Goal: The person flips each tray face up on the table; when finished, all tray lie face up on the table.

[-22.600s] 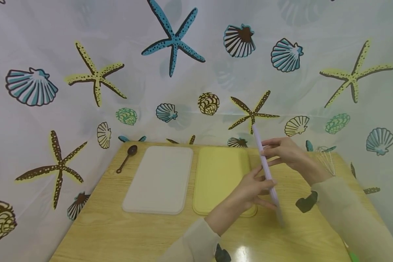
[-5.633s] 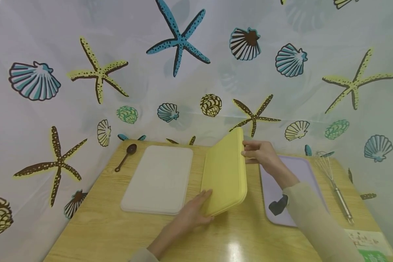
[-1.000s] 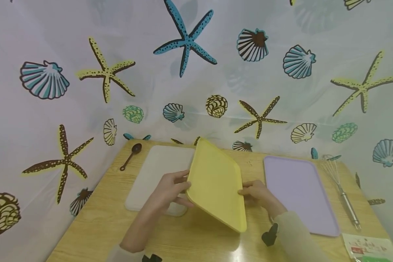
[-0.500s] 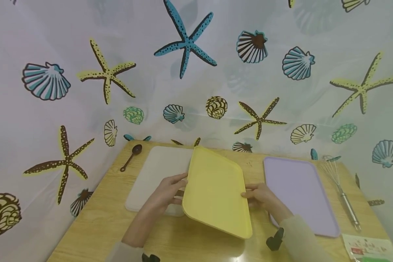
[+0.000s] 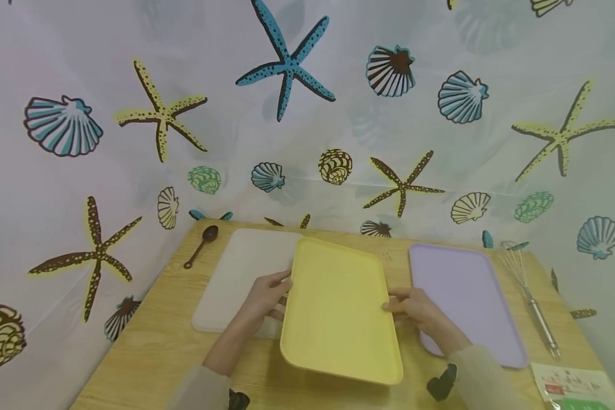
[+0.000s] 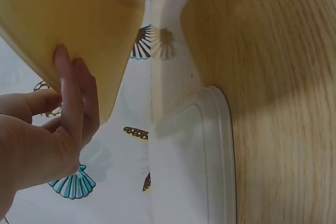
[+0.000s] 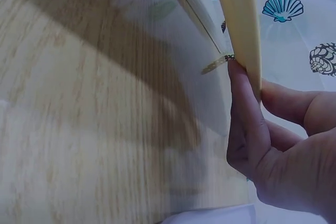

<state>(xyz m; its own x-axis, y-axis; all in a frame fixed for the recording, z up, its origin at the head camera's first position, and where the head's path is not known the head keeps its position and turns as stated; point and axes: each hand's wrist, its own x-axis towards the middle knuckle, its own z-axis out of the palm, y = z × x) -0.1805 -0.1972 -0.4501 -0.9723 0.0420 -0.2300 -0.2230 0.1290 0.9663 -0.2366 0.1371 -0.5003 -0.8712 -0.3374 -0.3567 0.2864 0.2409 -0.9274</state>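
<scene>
Between my hands a yellow tray point(image 5: 340, 310) is held up off the table, its inner face turned toward the head camera. My left hand point(image 5: 263, 299) grips the left long edge, thumb on the rim and fingers spread against the underside, as the left wrist view shows on the tray's underside point(image 6: 79, 19). On the opposite edge my right hand point(image 5: 415, 307) pinches the rim between thumb and fingers; the right wrist view has this tray edge point(image 7: 242, 30) nearly side-on. Partly behind the left hand lies a white tray point(image 5: 236, 290). A lilac tray point(image 5: 463, 296) lies flat beside the right hand.
The wooden table point(image 5: 133, 353) carries a dark brown spoon point(image 5: 202, 245) at the back left. On the right lie a wire whisk point(image 5: 533, 307) with a metal handle and a printed packet point(image 5: 569, 387). A shell-patterned curtain point(image 5: 307, 131) hangs behind the table.
Over the last second the yellow tray has tipped from steeply slanted to flatter, facing the head camera more, and come down slightly. Earlier the lilac tray was held up; now it lies on the table.
</scene>
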